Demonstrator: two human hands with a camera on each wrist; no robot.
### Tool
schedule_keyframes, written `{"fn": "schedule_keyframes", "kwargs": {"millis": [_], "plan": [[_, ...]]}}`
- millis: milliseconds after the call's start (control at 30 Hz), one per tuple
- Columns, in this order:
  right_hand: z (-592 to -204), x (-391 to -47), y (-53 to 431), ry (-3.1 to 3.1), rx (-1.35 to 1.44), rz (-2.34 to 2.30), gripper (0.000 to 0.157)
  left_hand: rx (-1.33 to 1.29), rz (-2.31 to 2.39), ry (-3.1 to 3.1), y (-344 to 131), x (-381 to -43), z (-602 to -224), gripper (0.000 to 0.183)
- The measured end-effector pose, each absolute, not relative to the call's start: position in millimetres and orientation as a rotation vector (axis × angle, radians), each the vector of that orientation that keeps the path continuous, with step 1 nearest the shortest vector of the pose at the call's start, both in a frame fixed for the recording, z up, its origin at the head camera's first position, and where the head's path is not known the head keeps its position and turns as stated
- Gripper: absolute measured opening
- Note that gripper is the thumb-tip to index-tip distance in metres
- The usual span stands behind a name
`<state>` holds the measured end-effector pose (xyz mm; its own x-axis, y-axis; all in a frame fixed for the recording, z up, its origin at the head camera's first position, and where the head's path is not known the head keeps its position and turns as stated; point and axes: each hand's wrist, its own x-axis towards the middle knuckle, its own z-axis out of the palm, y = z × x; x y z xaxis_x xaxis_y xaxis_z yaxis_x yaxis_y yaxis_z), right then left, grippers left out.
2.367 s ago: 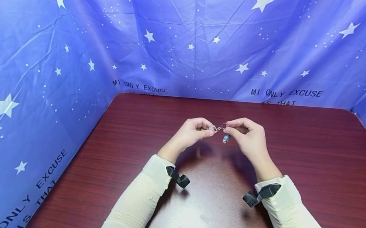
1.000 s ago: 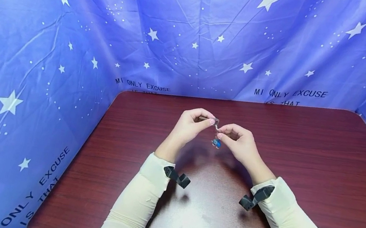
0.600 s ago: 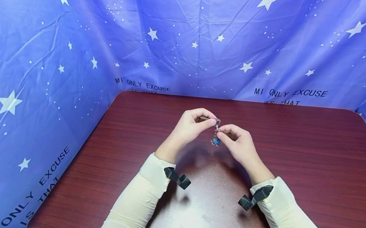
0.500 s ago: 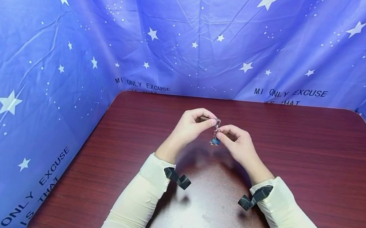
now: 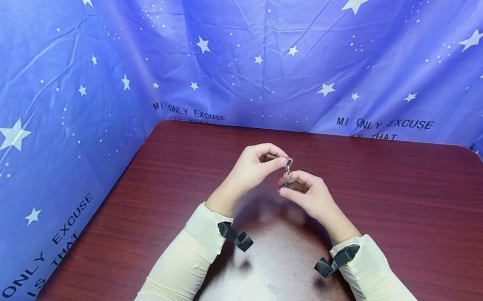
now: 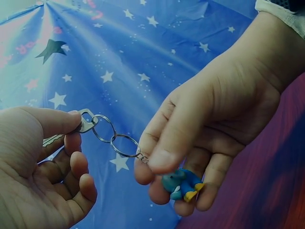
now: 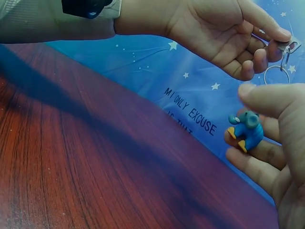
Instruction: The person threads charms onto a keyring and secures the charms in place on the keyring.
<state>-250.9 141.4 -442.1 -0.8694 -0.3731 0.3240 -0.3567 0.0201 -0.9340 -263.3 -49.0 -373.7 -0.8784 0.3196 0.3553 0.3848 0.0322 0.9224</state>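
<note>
My left hand (image 5: 250, 168) pinches a metal key (image 6: 87, 125) by its head between thumb and index finger, blade towards the palm. From the key run two linked split rings (image 6: 113, 138) and a short chain (image 6: 142, 157). A small blue elephant figurine (image 6: 183, 185) with yellow feet hangs at the end. Behind it lie the loosely bent fingers of my right hand (image 5: 317, 200). In the right wrist view that thumb stands off from the figurine (image 7: 250, 133), above it. In the head view thumb and index finger are spread around the chain, and the figurine is mostly hidden.
Both hands are above a dark red wood-grain table (image 5: 429, 203). Blue cloth (image 5: 252, 30) with white stars and printed words hangs around its back and sides. Black straps (image 5: 234, 236) sit on both cream sleeves (image 5: 183, 268).
My right thumb and index finger have parted from the ring, the thumb dropping lower, and the fingers have moved behind the figurine. Earlier the left hand rose slightly with the key.
</note>
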Motion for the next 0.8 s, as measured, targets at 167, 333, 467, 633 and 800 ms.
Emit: {"fn": "schedule_keyframes", "kwargs": {"millis": [167, 333, 467, 633, 800], "plan": [[-444.5, -251.9, 141.5, 2.205, -0.817, -2.042, 0.016, -0.733, -1.980, -2.231, -49.9, -264.4, -374.5, 0.009], [-445.3, -252.5, 143.6, 2.178, -0.821, -2.081, 0.017, -0.707, -1.946, -2.240, -51.5, -265.3, -374.2, 0.009], [-445.3, -254.5, 147.2, 2.164, -0.799, -2.114, 0.020, -0.700, -1.914, -2.237, -53.9, -266.5, -372.7, 0.009], [-444.7, -258.0, 153.5, 2.092, -0.728, -2.218, 0.021, -0.696, -1.904, -2.214, -57.8, -268.8, -372.3, 0.009], [-443.6, -260.1, 159.6, 2.031, -0.727, -2.294, 0.022, -0.680, -1.928, -2.185, -60.6, -270.3, -373.9, 0.010]]}}
